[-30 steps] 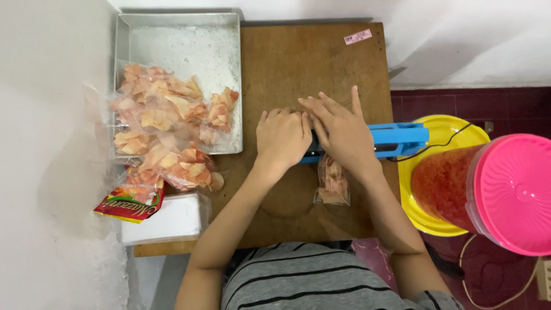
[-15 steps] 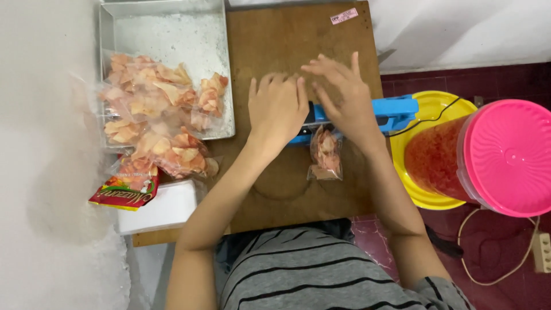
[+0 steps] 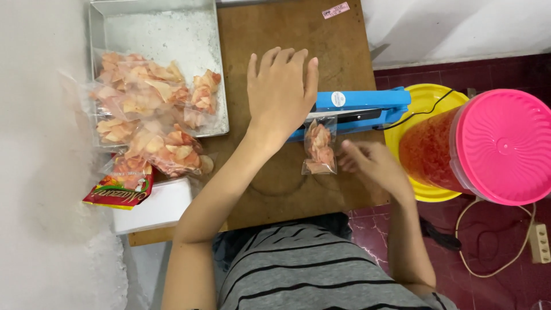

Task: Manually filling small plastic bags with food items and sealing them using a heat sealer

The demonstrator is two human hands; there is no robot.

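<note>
Clear snack bag (image 3: 319, 147) lies on wooden board (image 3: 287, 172), long axis running toward blue sealer (image 3: 356, 109), top edge under its arm. Left hand (image 3: 281, 92) flat, fingers spread, covers sealer's left end. Right hand (image 3: 370, 163) loosely curled beside bag, holding nothing. Pink-lidded tub (image 3: 488, 146) stands right; tray (image 3: 166, 34) of filled bags left.

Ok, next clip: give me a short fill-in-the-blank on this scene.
1. The left hand presses flat on the blue ____.
2. The right hand touches a small clear ____ of orange chips.
3. The big tub at the right has a ____ lid.

Missing words: sealer; bag; pink
</note>
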